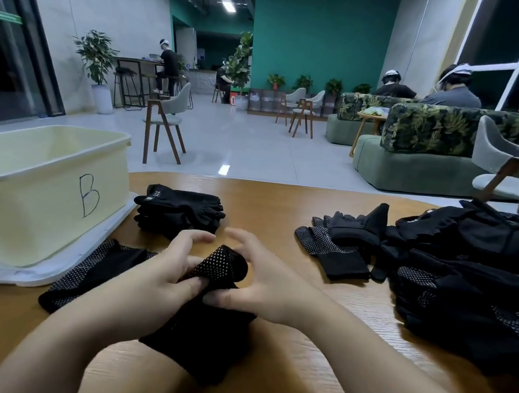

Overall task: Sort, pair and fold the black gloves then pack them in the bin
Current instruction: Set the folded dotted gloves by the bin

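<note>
On the near counter (282, 205), left hand (162, 269) and right hand (259, 278) both pinch a dotted black glove (219, 268), while the pale bin (46, 194) marked B at far left shows only bare inner wall.

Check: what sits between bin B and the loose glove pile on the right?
Head view: a folded glove stack, then bare wooden table up to the loose pile.

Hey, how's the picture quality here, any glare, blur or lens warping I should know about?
Head view: wide-angle warping bows the table edge and tilts the walls; ceiling lights leave a glare patch on the floor; left hand and right hand fingertips slightly motion-blurred; black gloves lose detail.
</note>
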`<state>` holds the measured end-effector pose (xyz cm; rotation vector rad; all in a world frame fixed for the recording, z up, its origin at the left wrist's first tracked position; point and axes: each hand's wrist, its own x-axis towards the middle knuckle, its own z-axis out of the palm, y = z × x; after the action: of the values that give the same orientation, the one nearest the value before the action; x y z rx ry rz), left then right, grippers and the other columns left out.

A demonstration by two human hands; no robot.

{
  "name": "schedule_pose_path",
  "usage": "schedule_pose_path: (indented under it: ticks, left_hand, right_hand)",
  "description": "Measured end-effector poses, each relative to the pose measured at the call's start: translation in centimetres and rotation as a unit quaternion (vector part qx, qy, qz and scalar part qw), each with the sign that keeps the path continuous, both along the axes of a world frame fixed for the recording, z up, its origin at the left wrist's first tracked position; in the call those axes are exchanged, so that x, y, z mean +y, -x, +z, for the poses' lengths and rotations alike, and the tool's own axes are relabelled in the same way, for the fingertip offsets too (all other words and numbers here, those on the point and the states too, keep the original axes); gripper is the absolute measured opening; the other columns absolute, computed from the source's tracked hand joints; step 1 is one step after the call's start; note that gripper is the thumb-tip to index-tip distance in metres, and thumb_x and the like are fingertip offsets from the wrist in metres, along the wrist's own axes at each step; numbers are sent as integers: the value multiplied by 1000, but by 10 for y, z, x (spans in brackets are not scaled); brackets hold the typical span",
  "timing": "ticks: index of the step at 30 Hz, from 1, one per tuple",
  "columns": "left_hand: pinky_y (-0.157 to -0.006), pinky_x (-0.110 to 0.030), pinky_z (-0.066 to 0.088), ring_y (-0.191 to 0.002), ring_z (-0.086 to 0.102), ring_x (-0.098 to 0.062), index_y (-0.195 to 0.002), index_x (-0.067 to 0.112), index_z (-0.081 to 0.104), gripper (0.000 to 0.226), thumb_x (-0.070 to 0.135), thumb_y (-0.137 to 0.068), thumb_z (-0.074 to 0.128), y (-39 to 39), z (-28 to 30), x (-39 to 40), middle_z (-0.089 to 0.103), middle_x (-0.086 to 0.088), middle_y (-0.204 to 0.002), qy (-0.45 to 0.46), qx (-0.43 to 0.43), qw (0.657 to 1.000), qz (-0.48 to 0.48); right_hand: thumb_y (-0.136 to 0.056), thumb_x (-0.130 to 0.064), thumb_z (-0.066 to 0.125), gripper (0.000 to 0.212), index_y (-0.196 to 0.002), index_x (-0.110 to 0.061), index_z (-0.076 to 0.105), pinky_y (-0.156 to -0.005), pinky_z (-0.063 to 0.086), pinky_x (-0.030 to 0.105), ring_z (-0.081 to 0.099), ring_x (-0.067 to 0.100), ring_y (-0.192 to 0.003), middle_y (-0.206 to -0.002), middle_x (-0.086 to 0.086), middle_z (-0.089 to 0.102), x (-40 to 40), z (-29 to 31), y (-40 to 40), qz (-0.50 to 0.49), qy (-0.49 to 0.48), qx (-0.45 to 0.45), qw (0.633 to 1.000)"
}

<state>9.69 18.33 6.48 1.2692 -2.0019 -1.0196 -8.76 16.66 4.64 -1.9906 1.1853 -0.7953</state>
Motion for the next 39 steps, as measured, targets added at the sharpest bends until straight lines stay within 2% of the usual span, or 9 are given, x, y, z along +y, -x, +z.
schedule_pose_path:
  ticks: [2, 5, 11, 14, 18, 23, 32, 34, 39]
  left_hand:
    - [-85, -27, 50, -96, 63, 0, -117, 42, 36, 37, 16, -95, 50, -7, 3, 0, 66, 25, -106, 20, -28, 999, 10]
    - [-83, -23, 47, -98, 61, 2, -109, 41, 39, 31, 23, -91, 56, -19, -3, -1, 67, 22, -104, 72, -36, 995, 61]
    - [-70, -17, 46, -93, 59, -3, -98, 37, 41, 26, 29, -83, 61, -41, -31, 1, 60, 6, -105, 65, 20, 989, 135]
    - [-73, -38, 52, -83, 63, -19, -86, 43, 40, 27, 24, -83, 60, -50, -38, 1, 62, -3, -101, 58, 61, 986, 144]
    - [-41, -28, 40, -49, 46, -17, -76, 30, 40, 35, 0, -92, 49, -60, -40, -2, 57, -13, -83, 51, 114, 983, 134]
    - [-51, -29, 34, -60, 48, -24, -76, 25, 51, 29, 4, -95, 48, -77, -35, -8, 58, -15, -75, 35, 137, 986, 87]
    - [-65, -32, 56, -73, 67, -20, -90, 42, 64, 50, -3, -95, 43, -102, -25, -19, 68, 8, -99, 66, 142, 978, 137]
    - [-74, -44, 55, -79, 67, -28, -99, 36, 63, 43, -2, -95, 43, -107, -26, -24, 68, 5, -99, 71, 139, 973, 171]
    - [-79, -42, 54, -84, 66, -28, -101, 33, 57, 35, 0, -95, 46, -129, -34, -48, 65, -2, -103, 92, 58, 961, 256]
  right_hand:
    - [-75, -25, 79, 40, -107, -33, 56, -78, 42, 12, 53, -13, -80, -88, -21, 59, -4, -1, -12, 29, -13, -11, 999]
    - [-79, -28, 75, 19, -82, -31, 56, -62, 42, 10, 54, -9, -68, -77, -15, 61, -8, -3, -24, 18, 4, -8, 1000]
    - [-92, -37, 56, 15, -97, -27, 46, -65, 43, 22, 56, 9, -83, -88, -11, 57, -12, -12, -43, 8, 40, 62, 997]
    - [-94, -39, 52, 14, -100, -29, 42, -72, 50, 29, 60, 10, -86, -92, -9, 62, -14, -14, -50, 7, 33, 28, 999]
    - [-91, -35, 58, 19, -103, -25, 47, -70, 48, 26, 60, 7, -82, -90, -8, 63, -20, -8, -60, 44, 34, 14, 998]
    - [-83, -20, 67, 19, -87, -26, 49, -59, 39, 10, 53, -3, -68, -75, -15, 54, -35, 3, -74, 79, -4, -17, 997]
    - [-93, -27, 54, 21, -110, -20, 45, -68, 45, 25, 58, 13, -83, -90, -3, 58, -55, 6, -109, 50, -24, -10, 998]
    - [-95, -29, 50, 21, -113, -21, 43, -71, 45, 27, 59, 16, -87, -95, 0, 60, -59, 6, -123, 33, -6, -4, 999]
    - [-92, -27, 57, 17, -108, -21, 54, -73, 45, 26, 57, 15, -84, -79, -11, 53, -78, 3, -157, -19, -7, -17, 1000]
